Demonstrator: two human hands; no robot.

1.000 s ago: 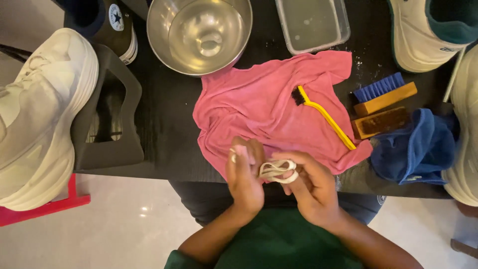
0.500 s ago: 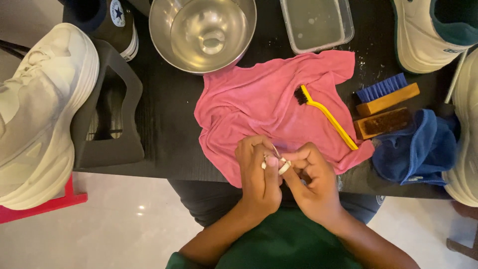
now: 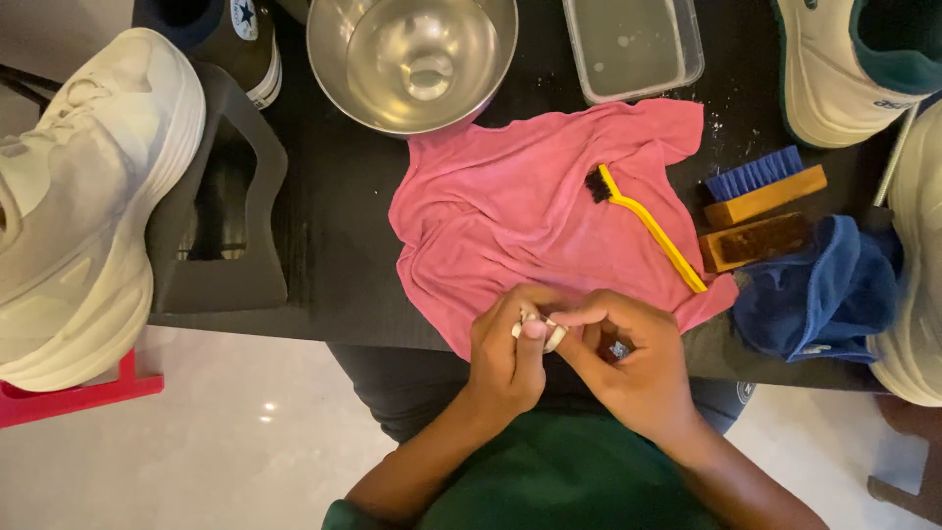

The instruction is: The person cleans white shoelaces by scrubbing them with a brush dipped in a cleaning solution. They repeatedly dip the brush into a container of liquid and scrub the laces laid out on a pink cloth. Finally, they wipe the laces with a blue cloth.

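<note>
A dark, nearly black surface (image 3: 334, 245) fills the upper part of the view, its near edge running across just above the person's lap; below it lies a pale, glossy tiled floor (image 3: 235, 442), and at the lower left a red ledge (image 3: 69, 397) sticks out under the shoe.

Counted: one steel bowl (image 3: 412, 61) at the top centre, one clear plastic tub (image 3: 633, 47) to its right, one pink cloth (image 3: 530, 211) spread in the middle, one blue cloth (image 3: 819, 294) bunched at the right, one yellow-handled brush (image 3: 648, 228) lying on the pink cloth, two wooden-backed brushes (image 3: 760, 211) just beside the blue cloth, and one dark shoe stand (image 3: 221, 196) at the left. Shoes: a large white sneaker (image 3: 78, 196) at the left, a dark high-top (image 3: 211, 34) at the top left, a white and green shoe (image 3: 859, 64) at the top right, and part of another white one at the right edge.

A small white bundle (image 3: 551, 334), which looks like a rolled lace, sits at the near edge of the pink cloth. The left hand (image 3: 510, 353) is closed around it from the left, and the right hand (image 3: 628, 358) pinches it from the right with curled fingers, so both hands grip it between them, touching each other
</note>
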